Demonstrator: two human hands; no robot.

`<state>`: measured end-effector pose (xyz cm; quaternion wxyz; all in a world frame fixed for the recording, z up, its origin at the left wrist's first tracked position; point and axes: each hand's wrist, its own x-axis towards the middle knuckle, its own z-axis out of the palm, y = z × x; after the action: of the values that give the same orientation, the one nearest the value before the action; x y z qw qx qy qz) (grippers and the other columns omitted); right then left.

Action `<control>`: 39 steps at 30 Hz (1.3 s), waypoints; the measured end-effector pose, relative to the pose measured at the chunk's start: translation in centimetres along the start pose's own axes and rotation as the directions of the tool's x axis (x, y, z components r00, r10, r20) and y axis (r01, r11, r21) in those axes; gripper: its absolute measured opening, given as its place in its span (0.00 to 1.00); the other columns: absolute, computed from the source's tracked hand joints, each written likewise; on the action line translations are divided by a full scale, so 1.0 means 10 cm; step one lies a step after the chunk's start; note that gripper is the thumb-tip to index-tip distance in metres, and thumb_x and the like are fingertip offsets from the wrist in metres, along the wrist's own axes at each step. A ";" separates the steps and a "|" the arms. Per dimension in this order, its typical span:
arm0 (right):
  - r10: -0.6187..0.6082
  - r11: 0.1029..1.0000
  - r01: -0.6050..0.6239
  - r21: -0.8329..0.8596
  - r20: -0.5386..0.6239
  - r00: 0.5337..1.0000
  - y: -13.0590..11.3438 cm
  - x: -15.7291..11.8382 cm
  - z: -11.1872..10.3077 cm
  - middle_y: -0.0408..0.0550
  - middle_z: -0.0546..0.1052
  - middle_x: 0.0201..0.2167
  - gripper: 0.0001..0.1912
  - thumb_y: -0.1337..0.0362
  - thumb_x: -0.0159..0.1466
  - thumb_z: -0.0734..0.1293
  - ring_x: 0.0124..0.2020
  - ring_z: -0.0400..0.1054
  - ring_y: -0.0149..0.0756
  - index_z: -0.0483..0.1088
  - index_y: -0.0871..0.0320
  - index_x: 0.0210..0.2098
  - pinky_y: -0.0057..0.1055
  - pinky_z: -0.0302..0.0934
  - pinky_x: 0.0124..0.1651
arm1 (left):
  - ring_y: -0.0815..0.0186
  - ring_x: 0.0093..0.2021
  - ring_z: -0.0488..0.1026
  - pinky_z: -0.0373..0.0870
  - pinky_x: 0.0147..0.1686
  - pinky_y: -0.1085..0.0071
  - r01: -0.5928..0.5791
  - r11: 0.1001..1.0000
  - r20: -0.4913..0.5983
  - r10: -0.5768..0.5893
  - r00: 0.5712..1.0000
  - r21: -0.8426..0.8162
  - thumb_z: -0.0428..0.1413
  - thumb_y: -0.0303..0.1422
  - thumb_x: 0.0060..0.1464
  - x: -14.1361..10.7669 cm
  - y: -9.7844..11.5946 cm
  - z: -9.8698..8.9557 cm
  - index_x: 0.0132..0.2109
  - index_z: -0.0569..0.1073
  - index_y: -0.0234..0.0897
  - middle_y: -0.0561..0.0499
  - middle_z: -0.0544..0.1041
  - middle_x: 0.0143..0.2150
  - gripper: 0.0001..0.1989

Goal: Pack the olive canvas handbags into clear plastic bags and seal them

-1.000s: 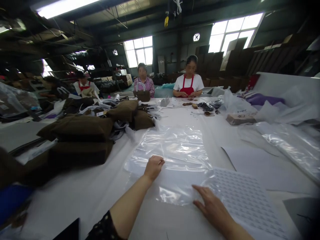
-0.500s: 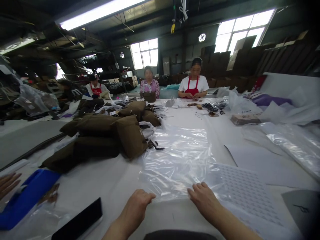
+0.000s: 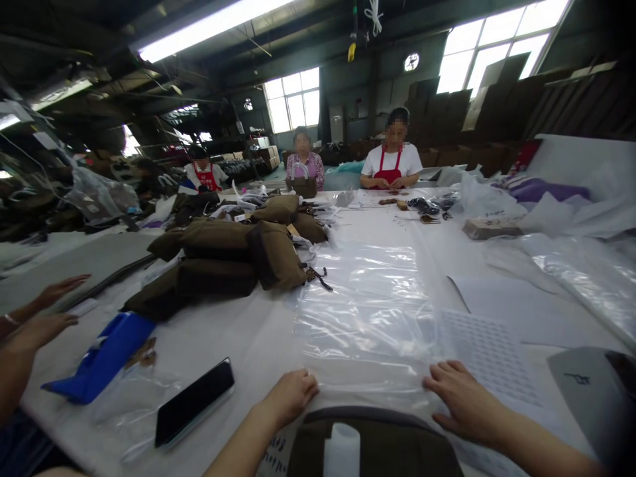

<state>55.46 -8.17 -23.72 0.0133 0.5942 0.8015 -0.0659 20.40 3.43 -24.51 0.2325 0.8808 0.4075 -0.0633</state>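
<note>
A clear plastic bag (image 3: 368,311) lies flat on the white table in front of me. My left hand (image 3: 293,396) pinches its near left corner, thumb and fingers pressed together. At the near right corner my right hand (image 3: 460,396) grips the bag's edge with curled fingers; the thumb is partly visible. Between my forearms, close to my body, is an olive-brown fabric bag (image 3: 397,450) with a dark curved edge. A whitish wrapped handle (image 3: 342,450) stands up on it.
Stuffed olive bags (image 3: 213,255) are piled left of the plastic. A phone (image 3: 196,401), a blue holder (image 3: 106,354) and another person's hands (image 3: 54,311) are at left. Printed sheets (image 3: 489,354) and more plastic (image 3: 586,285) lie right. Several people (image 3: 392,162) sit across the table.
My right hand has moved right and my left hand slightly right, with the bag's near edge spread between them. The olive bag near me shows more. The other person's hands at left have moved into fuller view.
</note>
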 end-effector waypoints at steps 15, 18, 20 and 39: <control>0.086 0.944 -0.107 0.311 0.079 0.993 -0.07 -0.24 -0.19 0.47 0.75 0.29 0.10 0.61 0.61 0.62 0.32 0.69 0.39 0.69 0.57 0.40 0.32 0.59 0.36 | 0.69 0.26 0.63 0.55 0.26 0.75 0.093 0.985 -0.168 -0.116 0.979 -0.143 0.61 0.39 0.42 0.08 0.04 -0.14 0.24 0.64 0.37 0.58 0.65 0.22 0.14; 0.057 0.941 -0.085 0.327 0.096 0.994 -0.04 -0.31 -0.14 0.44 0.74 0.24 0.14 0.64 0.64 0.57 0.29 0.69 0.35 0.69 0.56 0.25 0.29 0.56 0.33 | 0.69 0.24 0.61 0.54 0.25 0.75 0.094 0.981 -0.197 -0.127 0.972 -0.169 0.58 0.43 0.46 0.06 0.06 -0.17 0.25 0.64 0.38 0.58 0.63 0.21 0.15; 0.128 0.972 -0.148 0.183 0.118 0.985 -0.03 -0.32 -0.09 0.45 0.75 0.24 0.11 0.65 0.62 0.60 0.29 0.70 0.38 0.69 0.56 0.24 0.30 0.55 0.31 | 0.69 0.25 0.61 0.54 0.26 0.74 0.091 0.982 -0.234 -0.129 0.964 -0.167 0.55 0.43 0.50 0.04 0.10 -0.19 0.27 0.63 0.38 0.57 0.64 0.22 0.14; 0.477 0.866 -0.405 0.294 -0.242 0.845 -0.04 -0.25 0.02 0.42 0.67 0.21 0.12 0.56 0.62 0.56 0.24 0.62 0.36 0.55 0.54 0.25 0.30 0.47 0.27 | 0.71 0.22 0.57 0.54 0.26 0.76 0.130 0.804 -0.430 -0.438 0.789 -0.580 0.52 0.31 0.48 -0.16 0.10 0.01 0.20 0.54 0.38 0.59 0.55 0.18 0.15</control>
<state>55.81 -10.72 -23.61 -0.1654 0.7635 0.6213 -0.0611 20.09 1.72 -23.80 0.3237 0.6894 0.5905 0.2670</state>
